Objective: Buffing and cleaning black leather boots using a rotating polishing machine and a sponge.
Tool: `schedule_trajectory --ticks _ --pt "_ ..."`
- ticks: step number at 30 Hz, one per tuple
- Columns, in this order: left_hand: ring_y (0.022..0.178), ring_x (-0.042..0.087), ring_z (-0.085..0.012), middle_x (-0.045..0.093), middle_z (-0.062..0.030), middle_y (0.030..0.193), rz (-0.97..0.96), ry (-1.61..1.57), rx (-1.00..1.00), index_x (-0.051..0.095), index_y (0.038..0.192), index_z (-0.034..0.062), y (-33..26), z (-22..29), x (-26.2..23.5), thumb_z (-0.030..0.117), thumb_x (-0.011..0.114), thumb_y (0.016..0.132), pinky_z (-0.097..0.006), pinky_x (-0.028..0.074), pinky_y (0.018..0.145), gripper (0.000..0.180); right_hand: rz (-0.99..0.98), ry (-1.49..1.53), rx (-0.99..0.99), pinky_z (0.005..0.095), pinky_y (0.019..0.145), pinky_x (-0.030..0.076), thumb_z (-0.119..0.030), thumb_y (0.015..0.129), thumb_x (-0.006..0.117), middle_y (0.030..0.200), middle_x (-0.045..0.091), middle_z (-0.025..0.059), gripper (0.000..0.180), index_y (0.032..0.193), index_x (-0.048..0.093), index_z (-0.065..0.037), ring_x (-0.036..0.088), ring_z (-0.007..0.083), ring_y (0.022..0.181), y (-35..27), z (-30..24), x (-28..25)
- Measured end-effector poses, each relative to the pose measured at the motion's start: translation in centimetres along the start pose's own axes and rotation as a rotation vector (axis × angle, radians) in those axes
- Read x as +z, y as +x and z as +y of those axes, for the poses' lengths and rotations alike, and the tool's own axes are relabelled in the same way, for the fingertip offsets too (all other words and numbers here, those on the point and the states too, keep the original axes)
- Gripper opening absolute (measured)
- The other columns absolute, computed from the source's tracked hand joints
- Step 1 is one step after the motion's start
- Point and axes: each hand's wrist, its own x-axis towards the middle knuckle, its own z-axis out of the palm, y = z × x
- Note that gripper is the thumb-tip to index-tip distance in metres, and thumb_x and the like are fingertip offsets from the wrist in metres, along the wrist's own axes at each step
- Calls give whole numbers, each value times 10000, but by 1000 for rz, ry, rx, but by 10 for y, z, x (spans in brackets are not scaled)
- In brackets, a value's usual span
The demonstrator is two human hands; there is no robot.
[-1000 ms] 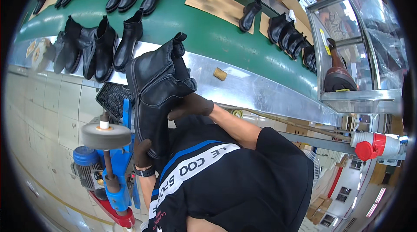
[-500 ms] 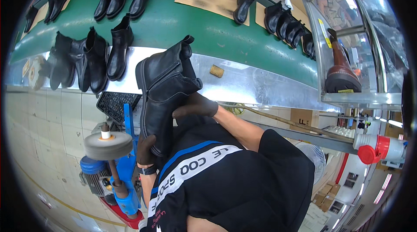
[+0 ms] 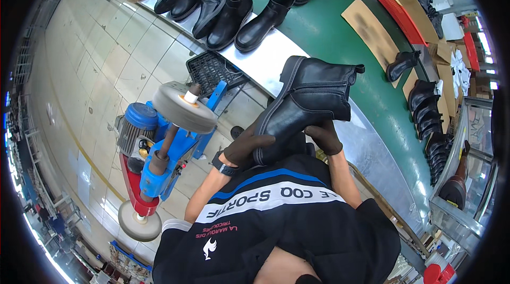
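Observation:
A black ankle boot (image 3: 313,90) with a side zip and a pull tab is held in front of my chest, over the bench's metal edge. It lies tilted, heel up and sole toward the left, with its toe pointing down at me. My left hand (image 3: 248,143), in a dark glove with a black watch at the wrist, is closed around the toe end. My gloved right hand (image 3: 325,138) is closed on the upper, its thumb against the leather below the opening; part of its grip is hidden behind the boot.
At left stands a blue buffing machine (image 3: 159,164) with a grey wheel (image 3: 183,107) close to my left arm. A black crate (image 3: 212,74) sits below the bench. Several black boots (image 3: 231,15) line the metal edge; others stand on the green bench (image 3: 329,31) beside cardboard (image 3: 372,34).
My view has swung left toward the buffing machine. The boot has tipped from nearly upright to a slant, its opening now toward the right. Both hands still hold it.

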Motion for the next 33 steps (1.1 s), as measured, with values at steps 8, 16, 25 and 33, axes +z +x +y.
schedule_trajectory --ticks 8,16,25,33 --pt "1233 340 -252 301 -183 1354 -1 593 116 134 1395 45 19 13 15 300 638 786 -329 287 1006 831 125 611 136 378 939 394 -226 737 560 1126 535 127 511 1182 459 3 521 249 1039 13 7 16" --pt "965 576 -226 589 -186 1067 149 891 63 527 1156 -3 102 29 -17 440 559 831 -298 430 840 551 73 770 32 392 869 449 -507 701 549 1172 488 216 817 1263 343 49 531 303 1015 28 -4 -12" --pt "887 568 -363 580 -171 1025 847 1975 135 402 1215 77 253 109 -126 428 774 515 -415 485 748 867 288 836 -94 411 890 423 -534 709 523 1159 493 207 790 1243 386 32 507 331 1034 15 -19 -43" --pt "900 574 -344 583 -204 1019 944 1609 234 485 1108 -11 238 101 -129 313 723 584 -394 456 826 661 328 920 -181 478 951 376 -585 699 569 1253 415 216 900 1301 292 23 452 357 1119 17 -13 -91"
